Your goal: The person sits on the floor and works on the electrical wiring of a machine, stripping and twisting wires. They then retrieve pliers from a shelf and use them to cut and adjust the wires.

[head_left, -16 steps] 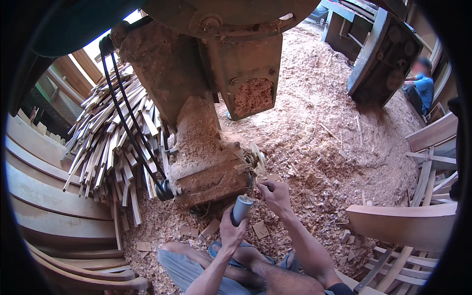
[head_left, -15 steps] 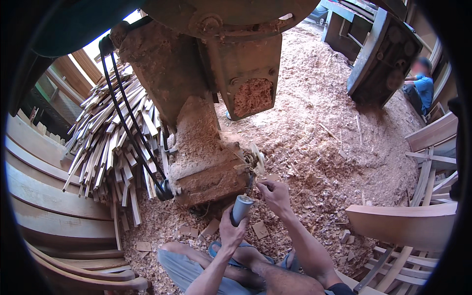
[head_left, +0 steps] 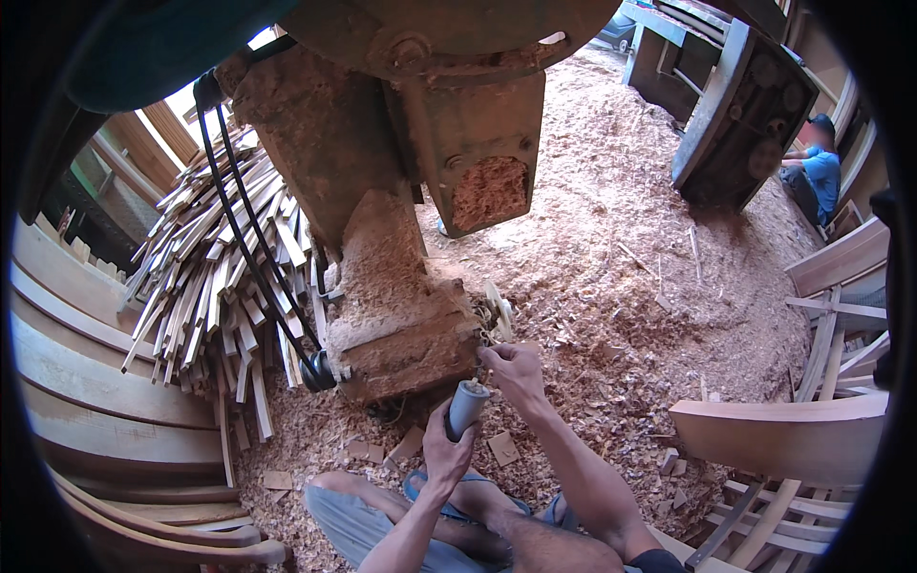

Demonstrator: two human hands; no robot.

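Observation:
My left hand (head_left: pixel 447 451) is wrapped round a grey cylinder (head_left: pixel 467 411), which looks like a motor capacitor, held tilted with its pale end up. My right hand (head_left: pixel 517 374) is just above and right of it, thumb and fingertips pinched together by the side of the dust-covered machine base (head_left: pixel 406 344). Whatever lies in that pinch is too small to make out. Close to the fingertips, a tangle of thin wires (head_left: pixel 485 323) and a pale piece (head_left: pixel 500 307) stick out of the base. My legs are folded beneath my forearms.
Wood shavings (head_left: pixel 611 258) cover the floor. A heap of wood strips (head_left: pixel 220 277) and a black belt (head_left: pixel 234 205) are at left, near curved boards (head_left: pixel 105 382). Curved timber (head_left: pixel 778 435) stands at right. Farther back are another machine (head_left: pixel 740 115) and a person in blue (head_left: pixel 819 177).
My right hand has shifted slightly left, nearer the machine base and wires, with its fingertips still pinched. My left hand keeps the cylinder almost in place.

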